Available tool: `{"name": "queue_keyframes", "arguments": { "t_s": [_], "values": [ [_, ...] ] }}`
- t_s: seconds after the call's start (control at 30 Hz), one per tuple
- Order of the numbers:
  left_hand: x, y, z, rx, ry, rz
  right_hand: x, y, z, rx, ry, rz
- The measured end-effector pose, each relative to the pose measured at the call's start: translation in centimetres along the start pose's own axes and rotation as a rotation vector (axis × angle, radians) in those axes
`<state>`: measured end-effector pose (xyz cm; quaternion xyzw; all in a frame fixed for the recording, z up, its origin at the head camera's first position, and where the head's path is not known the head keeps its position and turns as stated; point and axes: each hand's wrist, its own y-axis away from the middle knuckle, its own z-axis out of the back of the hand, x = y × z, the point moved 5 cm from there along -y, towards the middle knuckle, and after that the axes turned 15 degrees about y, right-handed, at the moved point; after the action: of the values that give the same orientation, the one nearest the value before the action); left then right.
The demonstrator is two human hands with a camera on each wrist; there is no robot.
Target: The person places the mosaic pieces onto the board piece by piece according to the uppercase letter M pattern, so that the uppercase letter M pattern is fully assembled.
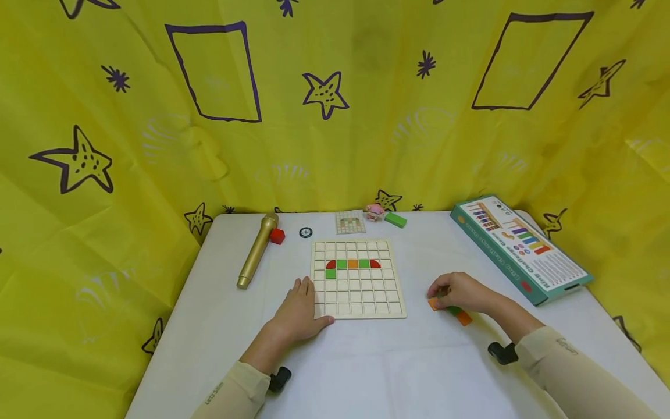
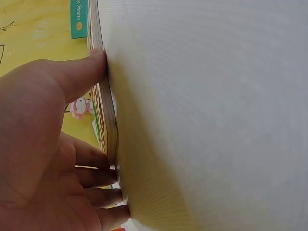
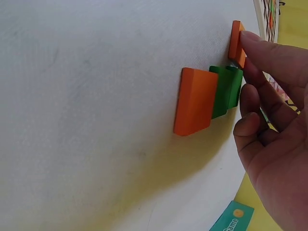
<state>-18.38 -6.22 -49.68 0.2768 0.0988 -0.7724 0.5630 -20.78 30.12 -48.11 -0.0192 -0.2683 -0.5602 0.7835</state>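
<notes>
Orange square tile, right of the grid board, is pinched between thumb and finger of the right hand; remotely, I see the left hand, straight-fingered, thumb wide, touching the board's near-left corner.

Left hand at the head view's seven o'clock, fingers toward twelve, thumb toward three, right hand at four, pinching

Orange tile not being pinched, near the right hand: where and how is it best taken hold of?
Probably from above, thumb and finger on the two opposite edges beside the one facing the green tile: the loose orange tile looks thin and flat on the table, and the green neighbour sits close to only that edge.
</notes>
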Motion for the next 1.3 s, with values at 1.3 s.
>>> {"name": "queue_keyframes", "arguments": {
  "t_s": [1.3],
  "values": [
    [0.0, 0.1, 0.2, -0.003, -0.006, -0.009, 0.8, -1.0, 0.2, 0.068, 0.015, 0.088]
  ]
}}
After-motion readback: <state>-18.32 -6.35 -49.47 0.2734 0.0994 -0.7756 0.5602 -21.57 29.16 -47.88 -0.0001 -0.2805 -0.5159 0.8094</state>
